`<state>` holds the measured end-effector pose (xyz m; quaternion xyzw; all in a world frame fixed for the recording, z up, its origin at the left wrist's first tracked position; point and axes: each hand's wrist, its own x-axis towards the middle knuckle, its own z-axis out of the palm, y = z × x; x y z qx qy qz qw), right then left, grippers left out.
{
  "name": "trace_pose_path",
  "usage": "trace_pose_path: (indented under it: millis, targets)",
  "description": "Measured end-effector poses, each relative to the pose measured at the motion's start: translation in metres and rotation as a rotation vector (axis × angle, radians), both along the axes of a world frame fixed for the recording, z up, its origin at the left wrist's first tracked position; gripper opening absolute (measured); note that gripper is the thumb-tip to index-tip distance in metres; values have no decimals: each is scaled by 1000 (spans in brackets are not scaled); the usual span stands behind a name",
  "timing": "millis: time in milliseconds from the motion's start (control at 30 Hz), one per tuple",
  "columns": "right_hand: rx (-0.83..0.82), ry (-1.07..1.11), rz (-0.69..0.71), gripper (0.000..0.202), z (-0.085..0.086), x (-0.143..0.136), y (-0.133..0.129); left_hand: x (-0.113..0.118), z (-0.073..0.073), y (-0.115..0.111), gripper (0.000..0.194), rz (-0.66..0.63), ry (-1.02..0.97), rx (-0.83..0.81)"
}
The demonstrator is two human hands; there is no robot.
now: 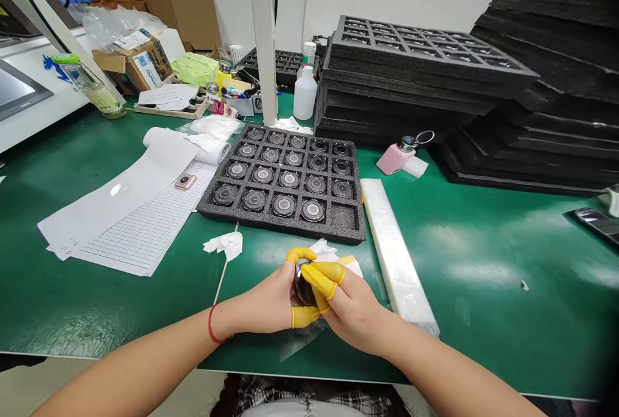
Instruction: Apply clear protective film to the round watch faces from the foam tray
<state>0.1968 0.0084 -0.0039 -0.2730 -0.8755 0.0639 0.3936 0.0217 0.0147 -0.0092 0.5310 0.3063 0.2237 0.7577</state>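
Observation:
Between my two hands, just in front of the foam tray, is a round black watch case (303,289), largely covered by fingers. My left hand (271,298) grips its left edge, with yellow finger cots on the thumb and a finger. My right hand (353,304), also in yellow finger cots, pinches at its upper face and right side. What the right fingertips press there is hidden. The black foam tray (285,218) holds rows of similar round watch cases, and its front right pocket (344,216) is bare. White tissue (325,251) lies just behind my hands.
Right of the tray lies a long white wrapped bar (399,256). A pink pump bottle (395,158) stands before stacked black foam trays (387,107). Lined paper (140,230) with a small pink watch (186,182) is at left. A tissue-wrapped stick (227,246) lies near my left wrist.

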Motion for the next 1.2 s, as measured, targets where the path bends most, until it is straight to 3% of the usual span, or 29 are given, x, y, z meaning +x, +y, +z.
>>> trace_pose_path:
  millis: [267, 367, 533, 700, 833, 1000, 1067, 1133, 1200]
  targets:
    - [-19, -63, 38, 39, -1, 3, 0, 0, -6, -2, 50, -29, 3, 34]
    - [-31, -22, 108, 42, 2, 1, 0, -3, 0, 0, 51, -23, 99, 84]
    - [-11, 35, 103, 37, 2, -1, -1, -6, 10, 4, 55, -34, 118, 32]
    - [-35, -2, 132, 28, -5, 1, -2, -7, 0, 3, 57, -172, 39, 22]
    - [-12, -26, 130, 25, -4, 1, -3, -5, -3, 1, 55, -197, 49, -5]
    - [-71, -1, 177, 20, 8, 6, -5, -7, 14, 2, 51, -211, -28, -110]
    - [-46, 123, 71, 27, 12, 11, -6, -16, 24, 6, 51, -198, -60, -144]
    - [-56, 221, -138, 37, 13, 14, -7, -30, 33, 10, 57, -180, -161, -158]
    - [-179, 179, -256, 41, 7, 13, -7, -46, 38, 15, 65, -112, -338, -179]
